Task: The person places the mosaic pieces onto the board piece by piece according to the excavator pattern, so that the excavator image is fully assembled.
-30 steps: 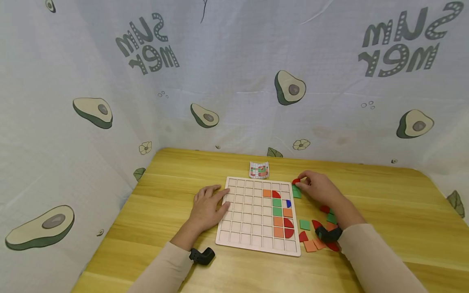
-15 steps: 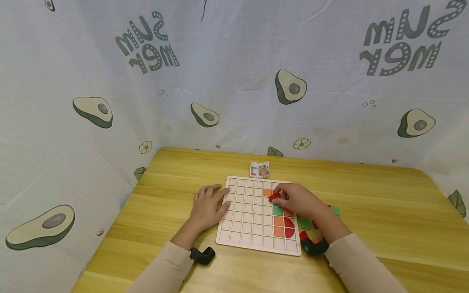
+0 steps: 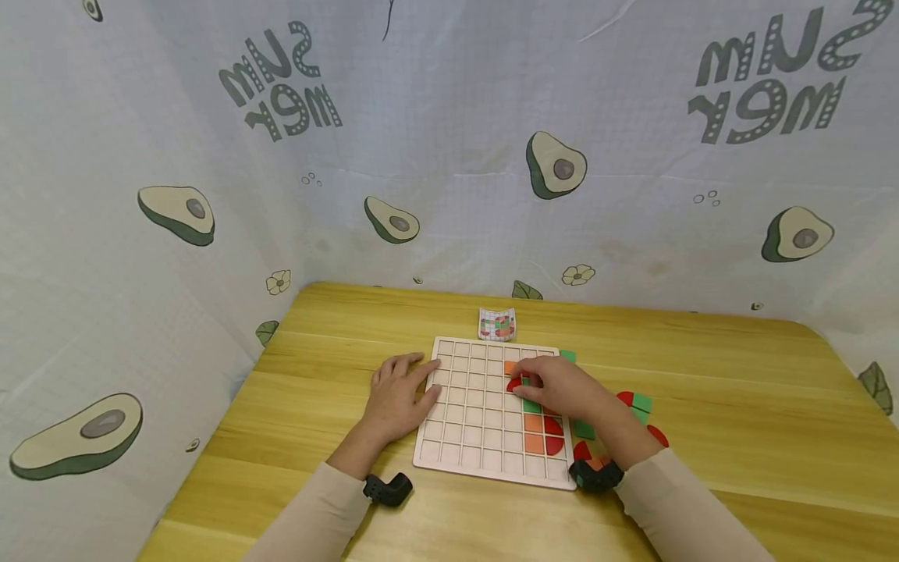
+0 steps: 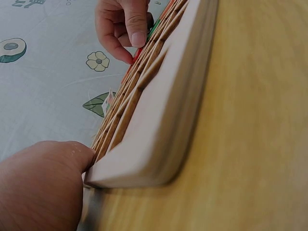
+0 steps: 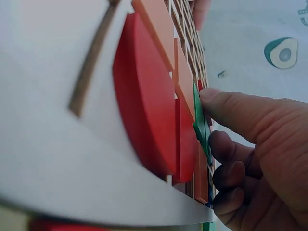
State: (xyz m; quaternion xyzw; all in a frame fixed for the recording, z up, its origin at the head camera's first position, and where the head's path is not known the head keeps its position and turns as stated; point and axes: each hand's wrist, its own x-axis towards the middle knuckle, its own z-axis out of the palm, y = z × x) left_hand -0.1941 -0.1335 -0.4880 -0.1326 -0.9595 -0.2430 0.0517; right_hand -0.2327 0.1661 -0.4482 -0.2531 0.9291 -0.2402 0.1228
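Observation:
A pale wooden grid board (image 3: 456,439) lies on the table. My left hand (image 3: 399,396) rests at its left edge, fingers spread, with fingertips on the frame; the left wrist view has the thumb (image 4: 79,156) right at the board's corner. Over the cells in the upper right, my right hand (image 3: 567,382) pinches a small red quarter-circle tile (image 3: 513,385) between thumb and forefinger. Around it in the grid sit an orange square (image 3: 509,367), a green square (image 3: 531,407), more orange squares (image 3: 534,434) and red quarter-circles (image 3: 553,445). The hand hides part of the upper right cells.
Loose tiles lie right of the board, among them a green square (image 3: 641,403), a red quarter-circle (image 3: 624,398) and another red piece (image 3: 658,435), partly under the right forearm. Behind the board stands a small curved pattern card (image 3: 496,325). A patterned cloth (image 3: 449,156) hangs behind the table.
My right hand has picked up the red tile beyond the board's right edge and carried it left over the grid, lately a little further left. My left hand has stayed in place.

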